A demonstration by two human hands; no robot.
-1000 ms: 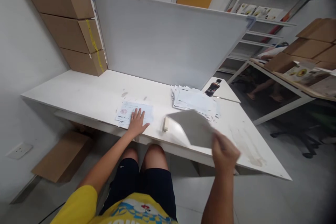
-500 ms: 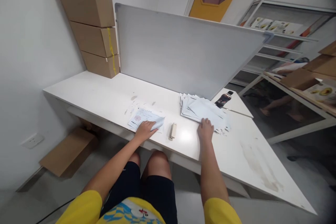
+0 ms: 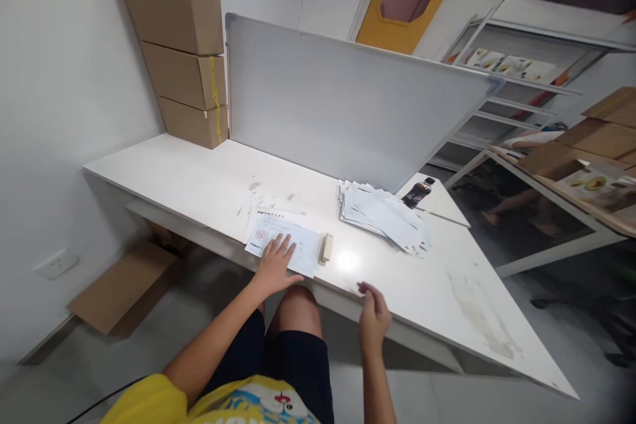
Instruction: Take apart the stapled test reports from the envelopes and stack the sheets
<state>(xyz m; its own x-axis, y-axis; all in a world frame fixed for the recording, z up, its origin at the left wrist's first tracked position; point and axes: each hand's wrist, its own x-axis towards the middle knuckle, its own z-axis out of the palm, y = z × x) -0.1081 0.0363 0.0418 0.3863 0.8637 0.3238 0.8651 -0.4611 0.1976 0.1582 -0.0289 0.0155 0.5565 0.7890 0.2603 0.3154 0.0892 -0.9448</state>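
Note:
My left hand (image 3: pixel 275 266) lies with spread fingers on a printed sheet of paper (image 3: pixel 305 246) that has a red round stamp, near the front edge of the white table. Under that sheet another sheet (image 3: pixel 281 212) sticks out at the back. A small cream-coloured stapler (image 3: pixel 326 248) rests by the paper's right side. My right hand (image 3: pixel 375 315) hovers at the table's front edge, right of the stapler and apart from it. Its fingers are curled together, and nothing shows in them. Farther back lies a loose, fanned pile of printed sheets (image 3: pixel 380 215).
A dark drink bottle (image 3: pixel 418 192) stands behind the pile. A whiteboard (image 3: pixel 348 106) leans along the table's back, with stacked cardboard boxes (image 3: pixel 183 73) at its left. One more carton (image 3: pixel 124 288) is on the floor. A shelf (image 3: pixel 527 89) and another table stand at right.
My right hand has left the pile and come back toward the table's front edge. The sheet under my left hand, lifted at its corner before, now lies flat, with the fingers spread on it.

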